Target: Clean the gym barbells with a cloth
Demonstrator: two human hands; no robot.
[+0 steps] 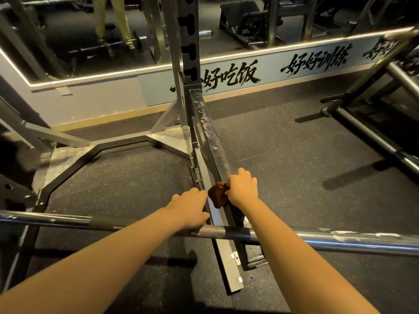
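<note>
Here, the right hand [242, 189] is closed around a dark brown cloth [217, 196] and holds it against the safety arm [209, 134] of the squat rack [181, 64]. The left hand [192, 207] lies just beside the cloth, its fingers [199, 192] loosely spread and resting on the same arm, gripping nothing. Nearer to the person, a steel barbell [226, 232] runs across the view and passes under both forearms. Below everything is the speckled black rubber floor [127, 177].
</note>
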